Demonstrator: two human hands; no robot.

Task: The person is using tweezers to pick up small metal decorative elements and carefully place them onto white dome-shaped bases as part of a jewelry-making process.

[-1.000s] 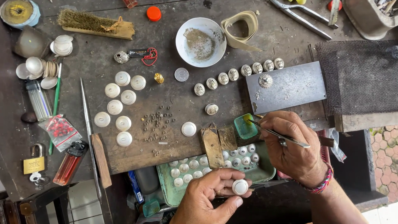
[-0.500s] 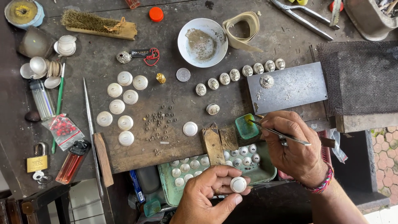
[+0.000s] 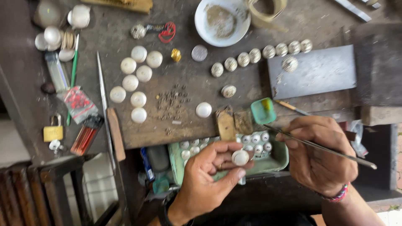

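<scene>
Two hands were at the near edge of the table [image 3: 125, 25]. Left hand [image 3: 209, 180] was curled around a small white domed bead [image 3: 240, 157], pinched between thumb and fingertips just above the green tray [image 3: 281, 161]. Right hand [image 3: 320, 161] was closed on a thin metal tool [image 3: 322, 147], held pen-style, tip aimed toward the bead and not quite touching it as far as I could tell.

Tray sat just under the near edge and held more of the same white beads. Loose on the table: a cluster of plain white domes [image 3: 136, 81] toward the left side, a row of patterned silver-grey beads [image 3: 259, 53] running toward the far right, one more bead on the grey metal plate [image 3: 322, 73]. White bowl [image 3: 222, 21] with grey powder at the far edge, small teal cup [image 3: 263, 111] beside the right hand, brass padlock [image 3: 52, 133] at the left edge.

Handling call: the bead looked light, rigid, smooth and rounded, so likely slippery and prone to rolling or popping out. Best gripped across its rim, as it was, leaving the dome face open to the tool. Light pressure only; the surface could plausibly mark.
</scene>
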